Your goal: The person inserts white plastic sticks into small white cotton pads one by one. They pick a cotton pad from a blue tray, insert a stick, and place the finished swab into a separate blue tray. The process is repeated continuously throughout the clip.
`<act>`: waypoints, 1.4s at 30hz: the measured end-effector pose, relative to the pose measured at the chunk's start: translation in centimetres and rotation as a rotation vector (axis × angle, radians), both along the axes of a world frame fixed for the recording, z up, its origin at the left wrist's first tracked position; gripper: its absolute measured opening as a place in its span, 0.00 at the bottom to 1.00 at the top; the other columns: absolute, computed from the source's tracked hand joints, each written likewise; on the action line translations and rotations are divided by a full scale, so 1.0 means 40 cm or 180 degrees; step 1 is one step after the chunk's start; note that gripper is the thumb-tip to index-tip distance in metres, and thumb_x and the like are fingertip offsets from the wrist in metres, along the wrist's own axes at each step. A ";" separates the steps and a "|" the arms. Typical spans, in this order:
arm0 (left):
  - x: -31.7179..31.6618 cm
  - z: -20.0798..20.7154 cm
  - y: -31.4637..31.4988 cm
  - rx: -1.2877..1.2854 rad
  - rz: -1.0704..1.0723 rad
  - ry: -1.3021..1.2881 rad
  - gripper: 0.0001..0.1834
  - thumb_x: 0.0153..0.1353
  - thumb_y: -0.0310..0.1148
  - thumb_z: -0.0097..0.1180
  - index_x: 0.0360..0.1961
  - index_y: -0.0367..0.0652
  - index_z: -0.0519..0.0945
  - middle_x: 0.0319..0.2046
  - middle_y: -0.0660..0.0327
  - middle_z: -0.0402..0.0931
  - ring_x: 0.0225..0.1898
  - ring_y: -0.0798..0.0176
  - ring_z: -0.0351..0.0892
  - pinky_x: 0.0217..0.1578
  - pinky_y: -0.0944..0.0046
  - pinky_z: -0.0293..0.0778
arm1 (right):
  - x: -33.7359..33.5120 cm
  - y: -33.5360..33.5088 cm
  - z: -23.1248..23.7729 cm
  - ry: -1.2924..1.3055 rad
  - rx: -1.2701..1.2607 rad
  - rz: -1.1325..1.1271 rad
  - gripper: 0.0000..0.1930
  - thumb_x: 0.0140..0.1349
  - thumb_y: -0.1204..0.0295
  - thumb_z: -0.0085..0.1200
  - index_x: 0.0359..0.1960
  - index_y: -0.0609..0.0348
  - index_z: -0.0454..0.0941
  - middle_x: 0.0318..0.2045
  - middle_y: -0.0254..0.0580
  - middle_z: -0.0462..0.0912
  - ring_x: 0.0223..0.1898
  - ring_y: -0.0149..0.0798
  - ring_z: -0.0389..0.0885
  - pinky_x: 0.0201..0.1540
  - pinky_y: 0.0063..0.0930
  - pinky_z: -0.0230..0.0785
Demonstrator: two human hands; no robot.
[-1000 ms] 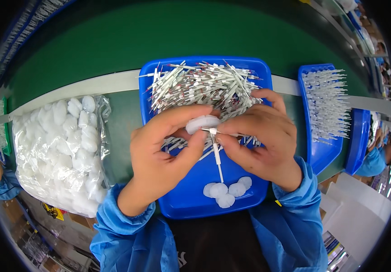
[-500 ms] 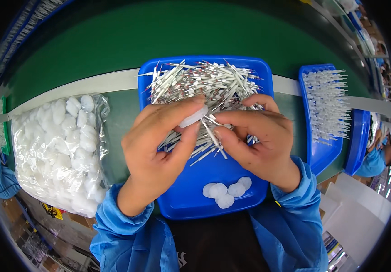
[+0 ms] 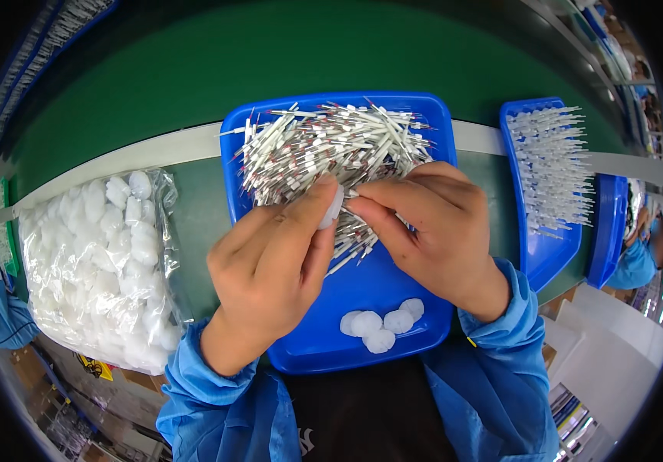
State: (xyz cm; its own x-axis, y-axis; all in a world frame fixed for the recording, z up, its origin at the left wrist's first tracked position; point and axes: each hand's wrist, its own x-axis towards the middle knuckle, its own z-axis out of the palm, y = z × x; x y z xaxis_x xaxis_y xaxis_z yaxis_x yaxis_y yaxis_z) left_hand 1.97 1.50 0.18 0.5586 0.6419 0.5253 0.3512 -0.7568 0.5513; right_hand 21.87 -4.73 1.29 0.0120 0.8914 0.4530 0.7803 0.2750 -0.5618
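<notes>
A translucent white disc [image 3: 333, 209] is pinched on edge between the thumb and fingers of my left hand [image 3: 273, 258]. Close beside it, my right hand [image 3: 435, 231] has thumb and forefinger closed on a thin white rod [image 3: 351, 194]; only a small end shows, touching or nearly touching the disc. Both hands are over a blue tray [image 3: 293, 346]. Its far part holds a heap of thin white rods [image 3: 308, 150] with metal ends and red marks. Several white discs [image 3: 380, 340] lie flat in the near part.
A clear plastic bag [image 3: 100, 262] full of white discs lies on the left. To the right, a smaller blue tray [image 3: 547, 258] holds rows of thin rods [image 3: 551, 169], with another blue tray [image 3: 607, 231] beyond it. Blue sleeves of other people show at both edges.
The disc has turned more upright in my left fingers, and my right fingertips have come closer to it. The rods visible below the fingertips before are now mostly hidden.
</notes>
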 end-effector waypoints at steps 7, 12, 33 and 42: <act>-0.005 0.011 -0.028 -0.0556 0.0086 -0.0057 0.27 0.52 0.21 0.78 0.55 0.35 0.88 0.38 0.54 0.90 0.30 0.58 0.86 0.30 0.63 0.81 | -0.005 0.000 -0.012 0.0176 0.0131 0.0064 0.09 0.57 0.73 0.75 0.37 0.56 0.88 0.22 0.38 0.86 0.22 0.42 0.85 0.30 0.33 0.77; -0.009 0.020 0.003 -0.1453 -0.0023 -0.0557 0.30 0.48 0.31 0.83 0.55 0.39 0.88 0.44 0.55 0.89 0.41 0.55 0.87 0.38 0.61 0.81 | -0.003 -0.013 0.016 0.0551 -0.0381 0.0040 0.11 0.56 0.76 0.76 0.41 0.59 0.91 0.35 0.44 0.91 0.37 0.42 0.89 0.40 0.33 0.79; -0.011 0.022 0.013 -0.0195 -0.0511 -0.0313 0.30 0.44 0.22 0.77 0.54 0.40 0.88 0.51 0.55 0.86 0.48 0.50 0.84 0.47 0.56 0.78 | 0.020 -0.010 0.008 0.2437 -0.0919 0.0672 0.10 0.62 0.82 0.68 0.45 0.64 0.86 0.36 0.36 0.89 0.39 0.28 0.88 0.43 0.26 0.80; -0.048 -0.009 0.048 -0.1268 -0.0675 -0.1501 0.18 0.67 0.31 0.70 0.56 0.35 0.88 0.57 0.46 0.81 0.52 0.55 0.84 0.50 0.62 0.82 | -0.005 -0.098 0.016 -0.0835 -0.0292 0.0996 0.08 0.51 0.71 0.69 0.34 0.52 0.87 0.41 0.35 0.86 0.43 0.38 0.85 0.55 0.39 0.80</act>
State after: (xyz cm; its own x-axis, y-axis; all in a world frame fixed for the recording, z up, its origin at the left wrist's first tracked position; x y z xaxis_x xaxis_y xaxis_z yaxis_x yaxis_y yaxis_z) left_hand 0.07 3.40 -0.20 0.4623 0.7393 0.4896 -0.1314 -0.4889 0.8624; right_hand 21.67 -8.66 1.94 -0.3711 0.8706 0.3231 0.7869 0.4795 -0.3883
